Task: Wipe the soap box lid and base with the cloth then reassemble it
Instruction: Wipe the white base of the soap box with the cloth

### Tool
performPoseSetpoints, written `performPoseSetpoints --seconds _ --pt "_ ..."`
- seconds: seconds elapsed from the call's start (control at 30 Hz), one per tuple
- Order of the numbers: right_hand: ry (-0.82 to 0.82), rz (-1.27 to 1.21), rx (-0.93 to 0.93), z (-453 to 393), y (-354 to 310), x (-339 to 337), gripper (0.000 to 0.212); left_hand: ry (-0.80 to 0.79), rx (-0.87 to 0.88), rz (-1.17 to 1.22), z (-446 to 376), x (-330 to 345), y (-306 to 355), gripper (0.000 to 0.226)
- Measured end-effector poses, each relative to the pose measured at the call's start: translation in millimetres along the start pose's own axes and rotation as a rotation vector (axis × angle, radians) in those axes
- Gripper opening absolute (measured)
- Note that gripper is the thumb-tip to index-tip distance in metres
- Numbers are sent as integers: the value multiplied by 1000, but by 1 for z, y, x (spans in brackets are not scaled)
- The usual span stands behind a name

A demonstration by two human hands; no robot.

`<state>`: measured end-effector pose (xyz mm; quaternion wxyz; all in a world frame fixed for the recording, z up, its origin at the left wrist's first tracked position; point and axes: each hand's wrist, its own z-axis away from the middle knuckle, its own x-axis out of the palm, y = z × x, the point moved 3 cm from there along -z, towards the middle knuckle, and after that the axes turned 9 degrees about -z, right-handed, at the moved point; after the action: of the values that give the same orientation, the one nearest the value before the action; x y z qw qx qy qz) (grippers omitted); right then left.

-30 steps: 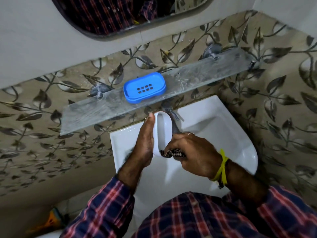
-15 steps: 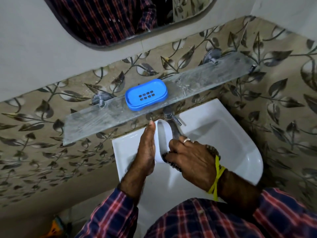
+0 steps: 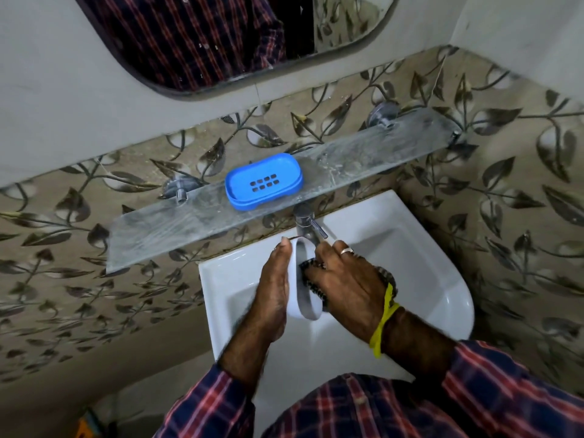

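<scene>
Head view, hands (image 3: 275,292) wiping lid (image 3: 304,298), cloth (image 3: 311,279)

Single head cam, wide-angle, looking steeply down and forward at the wall. Close over the sink (image 3: 436,279); glass shelf (image 3: 196,216) mid-frame, mirror (image 3: 189,42) cut off at top edge, shirt at bottom. No second view, no overlap.
</scene>
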<state>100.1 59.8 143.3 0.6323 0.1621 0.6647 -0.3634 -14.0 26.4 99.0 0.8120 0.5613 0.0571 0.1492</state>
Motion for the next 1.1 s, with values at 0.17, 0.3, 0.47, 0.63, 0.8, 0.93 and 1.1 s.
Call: performPoseSetpoints --seconds 0.17,0.3,0.47,0.63,0.8,0.93,1.1 --pt "145 -29 76 -3 10 -4 45 -23 15 12 5 8 0 54" --pt "123 -78 66 -6 3 8 48 -43 19 69 2 8 -1 56" --pt "400 -508 337 -11 18 -3 16 -1 158 4 7 14 -1 52" --pt "378 -1386 842 -21 30 0 21 74 298 -75 9 19 -5 50" --pt "-122 -2188 913 -21 16 -3 26 89 336 -132 6 18 1 45" --pt "-73 -2174 765 -19 14 1 27 64 365 -140 0 9 1 41" --pt "13 -2062 691 -15 14 1 25 55 333 -104 6 12 -9 50"
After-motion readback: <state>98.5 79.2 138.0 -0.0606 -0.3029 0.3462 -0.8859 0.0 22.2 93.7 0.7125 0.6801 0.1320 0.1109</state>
